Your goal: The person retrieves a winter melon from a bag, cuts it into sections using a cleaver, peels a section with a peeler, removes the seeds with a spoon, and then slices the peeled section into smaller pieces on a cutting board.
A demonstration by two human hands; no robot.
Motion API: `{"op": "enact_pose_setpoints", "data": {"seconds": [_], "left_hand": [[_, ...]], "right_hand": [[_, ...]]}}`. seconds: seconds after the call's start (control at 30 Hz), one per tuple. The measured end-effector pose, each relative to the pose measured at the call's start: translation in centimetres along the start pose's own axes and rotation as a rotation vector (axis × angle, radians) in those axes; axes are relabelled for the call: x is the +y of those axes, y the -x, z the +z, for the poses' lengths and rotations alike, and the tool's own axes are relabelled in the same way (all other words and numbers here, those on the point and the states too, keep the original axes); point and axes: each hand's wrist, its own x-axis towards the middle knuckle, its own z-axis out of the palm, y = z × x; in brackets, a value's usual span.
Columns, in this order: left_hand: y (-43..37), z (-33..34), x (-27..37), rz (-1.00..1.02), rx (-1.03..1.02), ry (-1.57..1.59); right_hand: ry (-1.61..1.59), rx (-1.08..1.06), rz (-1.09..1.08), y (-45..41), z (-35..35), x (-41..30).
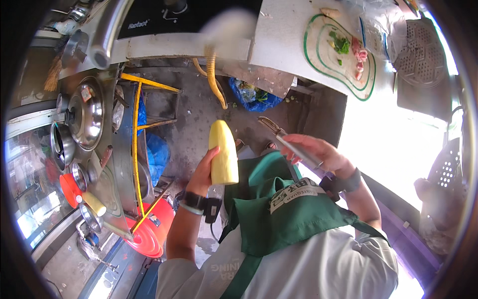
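A thick peeled vegetable, perhaps a squash (223, 155), is in my left hand (202, 170). It is pale yellow, stands nearly upright in the view and tapers at its far end. My right hand (319, 149) grips a metal peeler (293, 145) by its handle, with the toothed head pointing away from me. A gap separates the peeler from the vegetable. Beyond both hands, on the floor, sits a blue plastic bag (257, 105) with green scraps inside.
Ahead is a counter with a stove (149, 15) and a cutting board (317, 56) bearing meat (359, 54) and chopped greens (340, 45). A corrugated hose (212, 76) hangs down. Leftward, a metal table holds a lid (87, 116), cleaver (98, 162) and another peeled piece (94, 203), beside red buckets (149, 235).
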Motion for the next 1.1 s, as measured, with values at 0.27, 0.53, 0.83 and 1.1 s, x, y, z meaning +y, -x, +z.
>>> {"op": "enact_pose_setpoints", "data": {"seconds": [0.27,0.53,0.83,1.1], "left_hand": [[-8.9,-0.2,-5.0,-0.021,-0.073,0.194],[-15.2,-3.7,-7.3,-0.066,-0.143,0.075],[-26.7,-13.1,-6.1,-0.154,-0.141,-0.072],[-36.9,-15.0,-8.7,0.116,-0.095,0.022]], "right_hand": [[-0.010,0.432,0.222,1.5,-6.0,13.0],[0.521,0.598,0.575,0.6,-19.3,32.1],[1.328,0.583,0.628,-14.7,-32.8,45.9],[1.393,0.599,0.810,-21.7,-40.7,50.3]]}}
